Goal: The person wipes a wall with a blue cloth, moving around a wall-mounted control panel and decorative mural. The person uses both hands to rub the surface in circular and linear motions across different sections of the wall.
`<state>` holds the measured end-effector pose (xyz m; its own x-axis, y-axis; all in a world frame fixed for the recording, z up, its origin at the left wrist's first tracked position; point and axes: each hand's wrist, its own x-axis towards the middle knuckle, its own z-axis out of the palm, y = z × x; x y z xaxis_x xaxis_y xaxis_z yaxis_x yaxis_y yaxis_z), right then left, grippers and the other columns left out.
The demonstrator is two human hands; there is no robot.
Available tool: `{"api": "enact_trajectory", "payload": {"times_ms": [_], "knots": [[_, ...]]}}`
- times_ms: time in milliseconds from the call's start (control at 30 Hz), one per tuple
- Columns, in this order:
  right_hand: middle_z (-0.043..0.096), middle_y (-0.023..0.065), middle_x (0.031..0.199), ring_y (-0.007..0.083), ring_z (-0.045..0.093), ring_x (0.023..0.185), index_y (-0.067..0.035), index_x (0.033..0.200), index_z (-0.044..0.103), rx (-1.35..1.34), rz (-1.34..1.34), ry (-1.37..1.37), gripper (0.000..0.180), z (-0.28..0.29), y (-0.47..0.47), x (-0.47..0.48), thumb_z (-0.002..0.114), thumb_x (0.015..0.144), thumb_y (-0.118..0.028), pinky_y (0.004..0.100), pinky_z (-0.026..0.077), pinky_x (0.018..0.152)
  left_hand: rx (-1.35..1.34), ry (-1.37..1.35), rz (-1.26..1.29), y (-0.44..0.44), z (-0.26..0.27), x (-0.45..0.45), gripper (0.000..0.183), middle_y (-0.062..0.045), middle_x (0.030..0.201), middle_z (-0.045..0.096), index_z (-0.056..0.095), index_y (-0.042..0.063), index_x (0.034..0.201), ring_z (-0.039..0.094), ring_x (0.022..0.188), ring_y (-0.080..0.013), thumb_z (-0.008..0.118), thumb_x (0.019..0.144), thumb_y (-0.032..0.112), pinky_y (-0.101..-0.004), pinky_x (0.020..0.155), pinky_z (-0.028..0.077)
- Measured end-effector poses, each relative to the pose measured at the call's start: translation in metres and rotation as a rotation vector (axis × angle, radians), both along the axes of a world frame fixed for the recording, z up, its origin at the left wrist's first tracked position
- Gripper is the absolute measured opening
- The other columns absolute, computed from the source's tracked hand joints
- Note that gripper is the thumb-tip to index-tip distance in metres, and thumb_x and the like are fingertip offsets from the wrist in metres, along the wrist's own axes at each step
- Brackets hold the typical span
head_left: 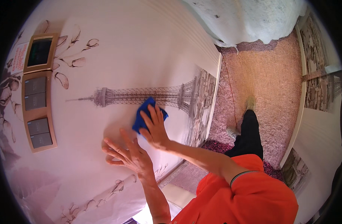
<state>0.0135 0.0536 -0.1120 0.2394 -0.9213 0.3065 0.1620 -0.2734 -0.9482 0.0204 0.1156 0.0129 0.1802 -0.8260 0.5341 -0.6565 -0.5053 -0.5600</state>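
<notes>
A blue cloth (143, 116) lies bunched against the wall, over the lower edge of a printed Eiffel Tower (140, 95) on the pale wallpaper (84, 156). My right hand (155, 127) presses on the cloth with its fingers spread over it. Close by, below and to the left in the view, my left hand (131, 156) is at the wall surface with fingers apart and nothing in it. Its palm side is hidden.
Switch plates in a gold-coloured frame (53, 117) and a dark-screened wall panel (39, 51) are at the left. A white baseboard (215, 89) borders the carpet (269, 81). A thin red line crosses the carpet. Whitish draped material (252, 19) hangs at the top right.
</notes>
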Motion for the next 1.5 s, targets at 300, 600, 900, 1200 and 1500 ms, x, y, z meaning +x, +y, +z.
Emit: {"api": "enact_trajectory", "payload": {"times_ms": [300,600,900,1200,1500], "knots": [[0.013,0.0236,0.172,0.0501,0.008,0.157,-0.008,0.162,0.034,0.213,-0.049,-0.028,0.067,-0.01,-0.022,0.002,0.049,0.108,-0.044,0.0615,0.01,0.124,0.137,-0.024,-0.099,-0.04,-0.005,0.007,0.058,-0.013,0.172,0.027,0.052,0.025,0.155,0.023,0.158,-0.0401,0.067,0.099,0.025,-0.0731,0.114,0.018],[0.014,0.0241,0.171,0.049,0.008,0.157,-0.008,0.162,0.032,0.318,-0.064,-0.049,0.068,-0.029,-0.034,0.003,0.052,0.106,-0.04,0.0605,0.01,0.125,0.259,0.063,-0.061,-0.073,-0.007,-0.003,0.06,-0.008,0.174,0.024,0.05,0.027,0.155,0.016,0.161,-0.0349,0.067,0.099,0.017,-0.0739,0.118,0.007],[0.013,0.0234,0.172,0.0488,0.007,0.158,-0.007,0.164,0.029,0.433,-0.104,-0.08,0.068,-0.047,-0.021,0.008,0.049,0.108,-0.04,0.0593,0.009,0.126,0.25,0.129,-0.246,-0.095,-0.031,0.006,0.054,-0.009,0.173,0.026,0.049,0.022,0.157,0.016,0.161,-0.0353,0.055,0.104,0.01,-0.071,0.12,-0.002],[0.016,0.0228,0.17,0.0465,0.015,0.156,-0.005,0.162,0.032,0.548,-0.135,-0.058,0.067,-0.067,-0.059,0.007,0.048,0.108,-0.04,0.0558,0.013,0.126,0.372,0.111,-0.196,-0.095,-0.035,0.006,0.047,-0.012,0.171,0.031,0.055,0.019,0.152,0.019,0.16,-0.0368,0.054,0.106,0.011,-0.0671,0.121,-0.01],[0.02,0.0292,0.167,0.0473,0.02,0.153,0.001,0.16,0.032,0.602,-0.2,-0.05,0.068,-0.099,-0.03,0.012,0.049,0.107,-0.037,0.0518,0.017,0.126,0.363,0.091,-0.247,-0.109,-0.043,-0.003,0.043,-0.015,0.169,0.033,0.058,0.02,0.147,0.024,0.158,-0.0391,0.059,0.105,0.016,-0.0668,0.121,-0.005]]}}
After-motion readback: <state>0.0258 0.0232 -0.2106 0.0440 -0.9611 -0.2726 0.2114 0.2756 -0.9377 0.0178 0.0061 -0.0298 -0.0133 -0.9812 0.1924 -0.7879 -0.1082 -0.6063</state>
